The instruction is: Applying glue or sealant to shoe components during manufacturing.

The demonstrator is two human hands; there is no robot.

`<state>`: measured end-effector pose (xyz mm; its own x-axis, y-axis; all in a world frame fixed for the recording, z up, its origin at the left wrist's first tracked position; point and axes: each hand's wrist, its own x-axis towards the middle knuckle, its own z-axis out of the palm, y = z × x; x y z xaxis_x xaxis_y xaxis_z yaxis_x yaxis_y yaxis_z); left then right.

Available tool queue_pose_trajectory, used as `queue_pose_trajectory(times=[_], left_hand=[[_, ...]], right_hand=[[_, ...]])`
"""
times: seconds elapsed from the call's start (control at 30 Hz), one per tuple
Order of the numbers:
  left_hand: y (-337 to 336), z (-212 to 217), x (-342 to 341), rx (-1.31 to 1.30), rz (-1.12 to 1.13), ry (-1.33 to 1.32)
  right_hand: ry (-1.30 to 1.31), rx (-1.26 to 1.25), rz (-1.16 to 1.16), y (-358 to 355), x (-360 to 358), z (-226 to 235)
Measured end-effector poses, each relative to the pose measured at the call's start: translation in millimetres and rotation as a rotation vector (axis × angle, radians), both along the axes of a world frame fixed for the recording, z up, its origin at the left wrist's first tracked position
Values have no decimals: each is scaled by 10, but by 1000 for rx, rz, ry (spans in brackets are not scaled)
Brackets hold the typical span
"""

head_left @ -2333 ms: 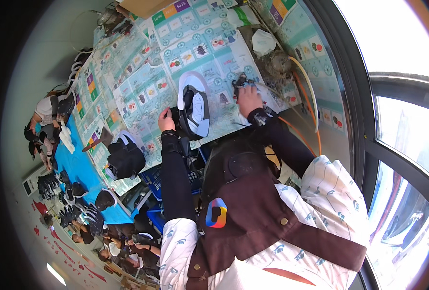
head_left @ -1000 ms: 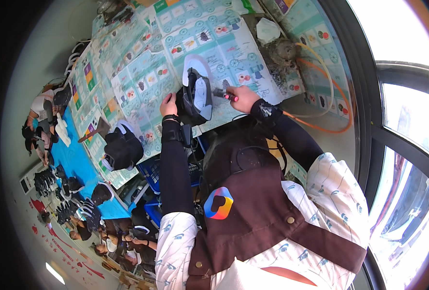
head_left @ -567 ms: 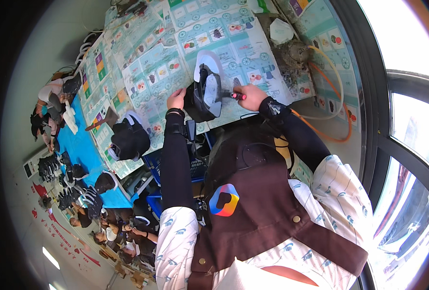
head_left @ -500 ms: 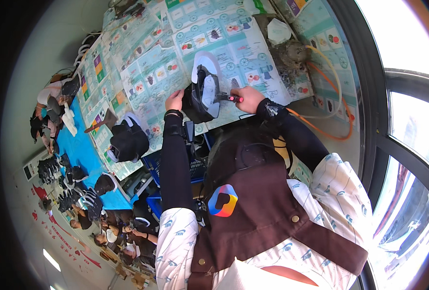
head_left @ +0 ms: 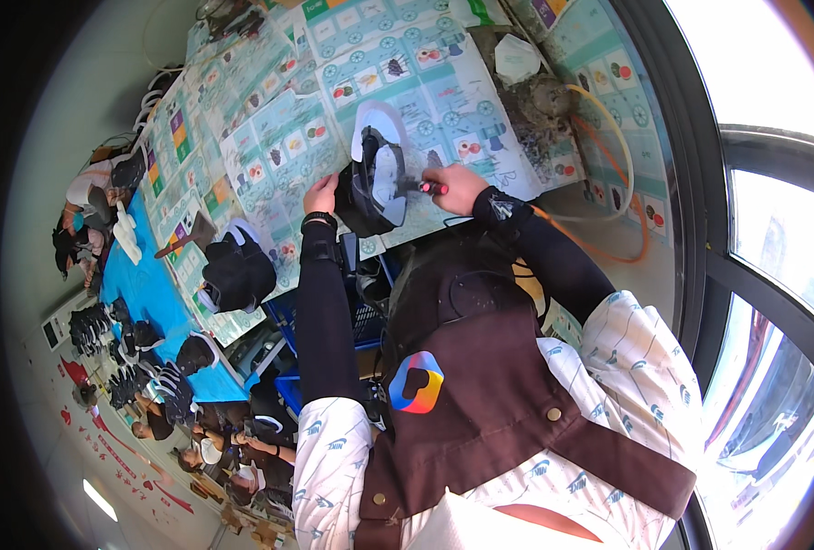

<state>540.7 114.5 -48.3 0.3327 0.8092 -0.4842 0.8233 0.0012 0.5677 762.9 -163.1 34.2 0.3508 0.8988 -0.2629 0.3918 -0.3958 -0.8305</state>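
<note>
A black shoe [head_left: 356, 209] lies bottom up near the front edge of the paper-covered table, its toe pointing away from me. Its bottom is pale, with a white rim around the toe. My left hand [head_left: 321, 194] grips the dark upper from the left side, its fingers partly hidden by the shoe. Pinched in my right hand [head_left: 457, 189] is a small brush [head_left: 432, 188] with a red-pink handle. The brush's dark, blurred head sits at the right edge of the shoe's bottom; whether it touches cannot be made out.
Another black shoe [head_left: 240, 273] with a pale sole rests to the left, beside a brown flat tool [head_left: 187, 236]. Orange tubing [head_left: 631, 252] curls at the right, below a white mask-like piece [head_left: 517, 60]. Blue crates [head_left: 361, 325] stand under the table edge. Several people work far left.
The whole view has shifted slightly, so everything sits a little further left. Hands, shoe and brush keep nearly the same places relative to each other. The brush head looks more blurred.
</note>
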Motion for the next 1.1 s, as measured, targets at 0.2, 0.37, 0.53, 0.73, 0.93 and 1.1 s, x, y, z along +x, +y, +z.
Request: queue_pose_trajectory(times=[0.2, 0.37, 0.53, 0.73, 0.93, 1.1], left_hand=[[-30, 69, -7, 3, 7, -41], [-53, 171, -39, 5, 13, -16], [-77, 136, 44, -3, 28, -45], [99, -208, -102, -99, 125, -134], [211, -573, -289, -146, 315, -321], [175, -738, -144, -289, 384, -431]], right_hand=[[21, 39, -99, -16, -32, -38], [19, -89, 227, -28, -47, -34], [-2, -50, -143, -100, 1, -64], [40, -116, 65, -151, -38, -88], [15, -90, -62, -95, -32, -22], [98, -66, 52, -103, -38, 20]])
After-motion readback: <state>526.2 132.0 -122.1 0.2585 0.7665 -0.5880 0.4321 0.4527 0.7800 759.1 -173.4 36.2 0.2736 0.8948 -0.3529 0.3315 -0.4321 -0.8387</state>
